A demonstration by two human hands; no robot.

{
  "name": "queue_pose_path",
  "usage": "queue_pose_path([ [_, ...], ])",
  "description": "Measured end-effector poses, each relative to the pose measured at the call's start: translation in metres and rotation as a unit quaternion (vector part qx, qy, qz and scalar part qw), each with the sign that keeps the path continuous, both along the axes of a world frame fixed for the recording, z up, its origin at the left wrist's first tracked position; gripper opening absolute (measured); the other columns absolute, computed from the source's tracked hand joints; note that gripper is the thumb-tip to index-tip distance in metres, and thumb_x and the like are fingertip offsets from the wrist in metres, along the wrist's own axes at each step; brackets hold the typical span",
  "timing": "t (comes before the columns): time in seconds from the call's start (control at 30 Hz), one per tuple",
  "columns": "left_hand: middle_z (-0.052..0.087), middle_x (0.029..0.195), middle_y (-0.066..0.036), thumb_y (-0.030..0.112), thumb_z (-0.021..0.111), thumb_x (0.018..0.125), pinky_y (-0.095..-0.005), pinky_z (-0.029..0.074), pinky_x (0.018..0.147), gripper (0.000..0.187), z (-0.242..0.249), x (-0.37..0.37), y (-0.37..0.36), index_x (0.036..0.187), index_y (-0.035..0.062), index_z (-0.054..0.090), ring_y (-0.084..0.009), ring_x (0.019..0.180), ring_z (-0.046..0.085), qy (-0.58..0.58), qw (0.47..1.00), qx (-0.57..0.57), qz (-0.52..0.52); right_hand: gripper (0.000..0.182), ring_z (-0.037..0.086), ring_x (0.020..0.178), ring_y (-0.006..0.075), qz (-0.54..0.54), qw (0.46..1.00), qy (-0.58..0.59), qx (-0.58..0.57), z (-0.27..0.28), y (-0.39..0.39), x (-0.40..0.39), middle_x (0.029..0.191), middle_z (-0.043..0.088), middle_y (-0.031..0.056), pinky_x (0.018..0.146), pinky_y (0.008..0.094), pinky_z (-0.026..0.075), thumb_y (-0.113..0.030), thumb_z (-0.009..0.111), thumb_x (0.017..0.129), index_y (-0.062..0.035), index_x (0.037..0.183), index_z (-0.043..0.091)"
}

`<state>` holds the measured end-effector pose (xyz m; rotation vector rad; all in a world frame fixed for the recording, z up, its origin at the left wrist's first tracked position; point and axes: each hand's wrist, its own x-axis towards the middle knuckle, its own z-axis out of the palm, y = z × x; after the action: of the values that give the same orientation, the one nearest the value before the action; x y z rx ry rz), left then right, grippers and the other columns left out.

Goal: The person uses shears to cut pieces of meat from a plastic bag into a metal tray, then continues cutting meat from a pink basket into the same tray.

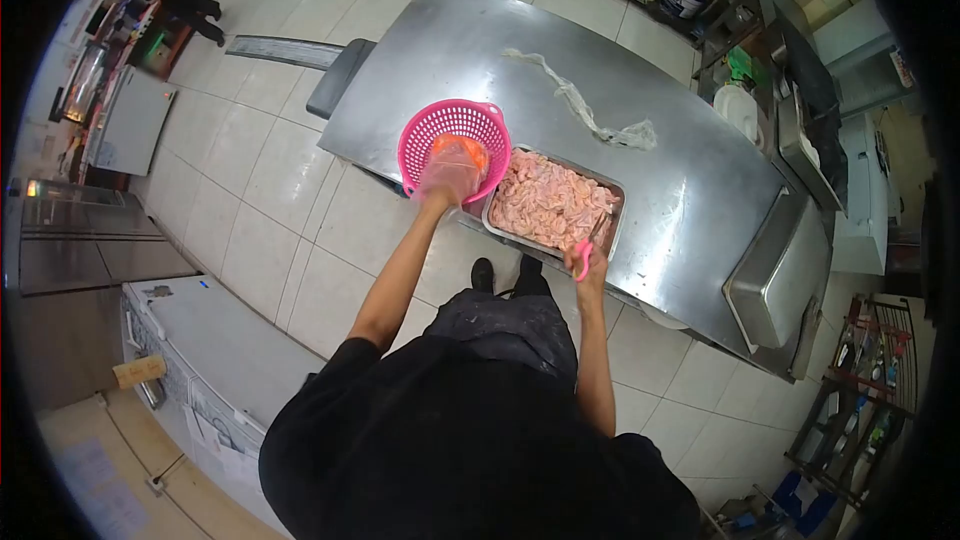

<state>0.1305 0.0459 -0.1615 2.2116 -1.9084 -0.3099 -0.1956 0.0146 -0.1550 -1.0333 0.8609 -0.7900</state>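
My left hand (452, 172), covered by a clear plastic glove, reaches over the pink plastic basket (425, 127) and seems to hold an orange piece above it. My right hand (588, 262) grips pink-handled scissors (592, 245) at the near edge of a steel tray (612, 231) filled with pale pink raw meat pieces (552, 202). Basket and tray sit side by side on the near edge of a stainless steel table (690, 190).
A crumpled clear plastic bag (590, 120) lies on the table beyond the tray. An empty steel pan (775, 275) stands at the table's right end. White chest freezers (215, 360) stand to my left, shelves and a bucket at the back. Another person (180, 0) sits far left.
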Motion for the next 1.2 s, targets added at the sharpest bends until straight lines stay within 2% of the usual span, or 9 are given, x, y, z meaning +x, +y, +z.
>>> queue_pose_path([
  [0.17,0.065,0.092,-0.013,0.021,0.047,0.085,-0.0392,0.044,0.084,0.024,-0.006,-0.01,-0.021,0.092,0.0077,0.066,-0.0281,0.095,0.059,-0.021,0.995,0.093,0.009,0.02,0.052,0.066,0.0072,-0.017,0.994,-0.008,-0.105,0.015,-0.055,0.001,0.075,0.054,-0.0017,0.061,0.0202,0.042,-0.013,0.07,0.081,-0.0053,0.087,0.053],
  [0.3,0.065,0.095,-0.01,0.022,0.047,0.084,-0.038,0.042,0.088,0.025,-0.003,-0.013,-0.024,0.089,0.0084,0.068,-0.0266,0.098,0.058,-0.083,0.982,0.164,-0.033,0.022,0.05,0.065,0.0051,-0.026,0.994,0.033,-0.101,0.012,-0.059,-0.017,0.074,0.053,-0.0036,0.057,0.0196,0.04,-0.017,0.072,0.081,-0.0063,0.085,0.053],
  [0.4,0.065,0.096,-0.009,0.023,0.047,0.083,-0.0374,0.041,0.089,0.026,0.006,-0.01,-0.026,0.088,0.0087,0.068,-0.0257,0.098,0.058,-0.107,0.972,0.201,-0.058,0.034,0.044,0.061,0.0058,-0.031,0.99,0.093,-0.097,0.016,-0.047,-0.036,0.068,0.051,-0.0023,0.054,0.0209,0.034,-0.036,0.07,0.081,-0.0059,0.085,0.054],
  [0.5,0.065,0.095,-0.009,0.024,0.047,0.084,-0.0372,0.042,0.086,0.025,-0.008,-0.015,-0.034,0.087,0.0083,0.067,-0.0253,0.095,0.058,-0.108,0.979,0.167,0.034,0.029,0.045,0.059,0.0045,-0.043,0.993,0.099,-0.055,-0.028,-0.045,-0.065,0.067,0.053,-0.0035,0.052,0.0204,0.035,-0.031,0.071,0.082,-0.0068,0.086,0.055],
  [0.53,0.064,0.094,-0.009,0.024,0.047,0.084,-0.0371,0.042,0.085,0.025,-0.021,-0.017,-0.036,0.087,0.0082,0.066,-0.0251,0.094,0.058,-0.109,0.978,0.162,0.075,0.026,0.046,0.057,0.0047,-0.034,0.989,0.142,-0.032,-0.035,-0.045,-0.074,0.065,0.053,-0.0037,0.051,0.0202,0.035,-0.029,0.07,0.083,-0.0073,0.085,0.055],
  [0.63,0.064,0.092,-0.008,0.025,0.047,0.084,-0.0369,0.042,0.082,0.025,-0.048,-0.021,-0.043,0.086,0.0078,0.065,-0.0247,0.091,0.058,-0.111,0.97,0.146,0.158,0.026,0.046,0.057,0.0049,-0.058,0.995,0.078,0.014,-0.037,-0.041,-0.088,0.064,0.052,-0.0034,0.051,0.0198,0.034,-0.029,0.07,0.082,-0.008,0.083,0.055],
  [0.87,0.063,0.088,-0.008,0.028,0.048,0.085,-0.0365,0.043,0.075,0.026,-0.039,-0.012,-0.043,0.085,0.0069,0.062,-0.0237,0.085,0.058,-0.099,0.974,0.174,0.102,0.025,0.045,0.058,0.0047,-0.063,0.987,0.147,0.004,-0.04,-0.051,-0.092,0.065,0.05,-0.0035,0.051,0.0198,0.034,-0.024,0.071,0.082,-0.0074,0.081,0.053],
  [1.07,0.062,0.085,-0.008,0.031,0.049,0.086,-0.0361,0.044,0.068,0.027,-0.052,-0.012,-0.039,0.084,0.0062,0.06,-0.0228,0.079,0.058,-0.05,0.967,0.187,0.164,0.028,0.043,0.057,0.0034,0.024,0.986,0.16,-0.043,-0.043,-0.072,-0.063,0.066,0.05,-0.0038,0.049,0.0202,0.035,-0.018,0.075,0.077,-0.0086,0.076,0.049],
  [1.2,0.061,0.083,-0.008,0.032,0.049,0.087,-0.0358,0.045,0.064,0.028,-0.069,0.012,-0.028,0.083,0.0057,0.059,-0.0223,0.075,0.058,0.062,0.966,0.179,0.174,0.037,0.041,0.057,0.0021,0.059,0.986,0.117,-0.102,-0.024,-0.081,-0.05,0.064,0.048,-0.0049,0.045,0.0184,0.033,-0.012,0.08,0.071,-0.0088,0.073,0.044],
])
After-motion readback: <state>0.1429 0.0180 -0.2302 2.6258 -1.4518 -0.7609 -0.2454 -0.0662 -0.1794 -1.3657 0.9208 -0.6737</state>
